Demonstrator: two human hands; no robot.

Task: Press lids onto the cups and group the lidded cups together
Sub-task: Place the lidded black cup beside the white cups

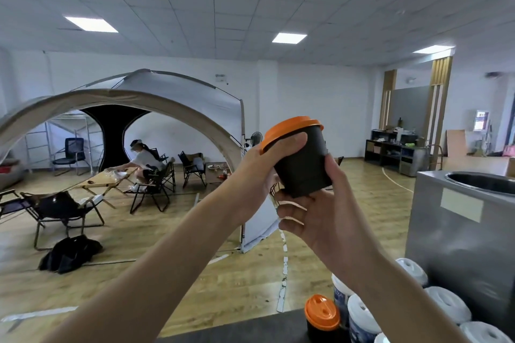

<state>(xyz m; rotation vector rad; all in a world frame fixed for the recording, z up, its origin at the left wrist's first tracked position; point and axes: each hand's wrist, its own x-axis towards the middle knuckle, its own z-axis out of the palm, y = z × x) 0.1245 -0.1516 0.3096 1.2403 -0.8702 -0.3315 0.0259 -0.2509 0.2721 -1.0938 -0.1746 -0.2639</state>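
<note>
A black cup (302,164) with an orange lid (289,127) is raised in front of me at chest height, tilted a little to the left. My left hand (259,175) wraps the cup's upper part, its thumb lying just under the lid's rim. My right hand (315,211) grips the cup's lower part and base from below and the right. On the dark counter at the bottom stands another black cup with an orange lid (322,315), next to several white-lidded cups (362,315).
A steel cabinet (459,231) with a round basin on top stands at the right, beside the lidded cups. Beyond the counter edge lies a wooden floor with a tent (125,103), folding chairs and a seated person (142,159) far off at the left.
</note>
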